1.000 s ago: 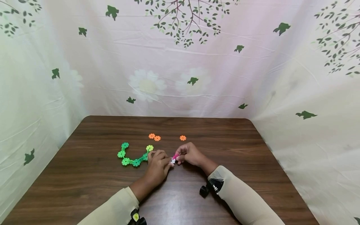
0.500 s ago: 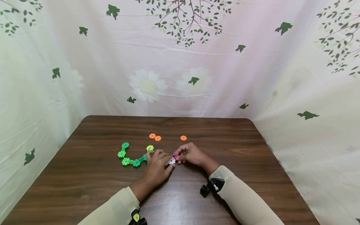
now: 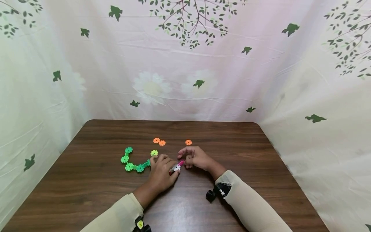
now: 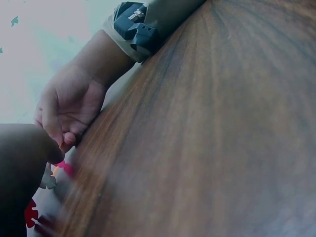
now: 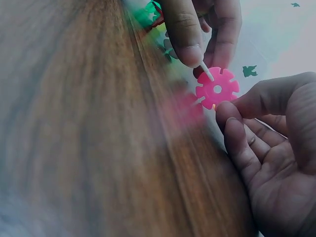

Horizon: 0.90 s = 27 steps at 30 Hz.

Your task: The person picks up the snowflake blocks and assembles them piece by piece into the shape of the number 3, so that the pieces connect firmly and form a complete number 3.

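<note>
Pink disc (image 5: 226,85) meets the white disc (image 3: 176,167) my left hand (image 3: 161,170) pinches; my right hand (image 3: 198,159) has lifted its index (image 3: 184,150), suggesting it's seated; remaining grip, I can't tell.

The slotted disc (image 5: 227,88) was bright pink; the neighbouring disc (image 3: 177,168), white. A partly hidden piece (image 4: 31,213) appeared red. The linked chain (image 3: 140,168) showed several greens, a further disc (image 3: 154,153) yellow-green, the far discs (image 3: 188,142) orange. The table (image 3: 246,154) carried dark brown wood grain; the pale backdrop (image 3: 220,72), green birds (image 3: 116,12) and leafy branches (image 3: 197,14). Sleeves (image 3: 255,206) were beige.

Fabric-walled booth (image 3: 232,74), wooden table (image 3: 249,145)
</note>
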Available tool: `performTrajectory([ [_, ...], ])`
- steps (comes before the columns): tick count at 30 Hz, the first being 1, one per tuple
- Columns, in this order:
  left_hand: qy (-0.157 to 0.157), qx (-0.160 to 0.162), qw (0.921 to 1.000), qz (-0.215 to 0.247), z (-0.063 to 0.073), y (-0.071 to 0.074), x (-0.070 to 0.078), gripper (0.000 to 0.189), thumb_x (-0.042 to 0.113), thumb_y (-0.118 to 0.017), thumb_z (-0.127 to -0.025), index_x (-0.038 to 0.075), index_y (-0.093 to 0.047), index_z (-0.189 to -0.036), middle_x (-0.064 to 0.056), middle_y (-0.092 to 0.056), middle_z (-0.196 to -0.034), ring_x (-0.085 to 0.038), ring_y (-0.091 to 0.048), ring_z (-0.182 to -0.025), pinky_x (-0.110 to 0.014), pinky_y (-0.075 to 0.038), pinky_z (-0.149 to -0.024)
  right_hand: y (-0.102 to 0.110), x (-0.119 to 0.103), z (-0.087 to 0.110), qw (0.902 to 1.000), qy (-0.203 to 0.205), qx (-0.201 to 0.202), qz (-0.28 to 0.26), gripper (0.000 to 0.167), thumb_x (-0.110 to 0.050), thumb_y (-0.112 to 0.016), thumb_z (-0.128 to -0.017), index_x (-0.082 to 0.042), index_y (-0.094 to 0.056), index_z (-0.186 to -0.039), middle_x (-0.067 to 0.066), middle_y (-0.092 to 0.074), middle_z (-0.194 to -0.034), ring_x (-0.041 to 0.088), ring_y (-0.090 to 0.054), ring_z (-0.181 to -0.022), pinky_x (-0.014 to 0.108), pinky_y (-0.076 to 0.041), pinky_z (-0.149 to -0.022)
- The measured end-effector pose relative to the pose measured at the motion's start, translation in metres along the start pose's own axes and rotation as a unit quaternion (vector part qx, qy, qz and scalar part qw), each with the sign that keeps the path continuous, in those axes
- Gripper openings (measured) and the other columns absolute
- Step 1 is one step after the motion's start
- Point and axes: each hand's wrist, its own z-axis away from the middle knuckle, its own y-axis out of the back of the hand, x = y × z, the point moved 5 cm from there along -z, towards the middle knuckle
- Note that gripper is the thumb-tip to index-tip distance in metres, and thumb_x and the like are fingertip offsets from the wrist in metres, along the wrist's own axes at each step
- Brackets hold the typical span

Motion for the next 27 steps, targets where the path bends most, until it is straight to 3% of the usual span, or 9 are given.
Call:
performTrajectory([
  [11,-0.002,-0.01,0.9999,0.006,0.0,0.001,0.0,0.032,0.035,-0.092,-0.086,0.014,-0.084,-0.108,-0.003,-0.083,-0.103,-0.03,-0.064,-0.109,-0.071,-0.034,-0.105,0.002,0.001,-0.006,0.9994,-0.012,0.031,0.007,0.049,0.011,-0.05,-0.097,0.009,-0.059,-0.145,0.033,-0.07,-0.128,0.014,-0.066,-0.066,0.026,-0.056,-0.057],
  [19,-0.006,-0.001,0.9999,-0.01,-0.002,0.0,-0.001,0.028,0.034,-0.094,-0.085,0.016,-0.084,-0.104,-0.001,-0.082,-0.097,-0.029,-0.065,-0.109,-0.069,-0.035,-0.104,0.005,-0.001,-0.016,0.9977,-0.024,0.064,0.002,0.037,0.005,-0.064,-0.103,0.007,-0.064,-0.14,0.024,-0.075,-0.123,0.013,-0.065,-0.063,0.025,-0.055,-0.052],
  [27,-0.007,-0.001,1.0,-0.004,0.0,-0.001,-0.001,0.028,0.032,-0.094,-0.085,0.016,-0.083,-0.104,-0.002,-0.082,-0.099,-0.03,-0.065,-0.109,-0.07,-0.036,-0.104,0.003,0.0,-0.024,0.9966,-0.027,0.072,0.03,0.034,-0.001,-0.066,-0.105,0.003,-0.066,-0.139,0.02,-0.075,-0.123,0.014,-0.065,-0.066,0.026,-0.055,-0.052],
])
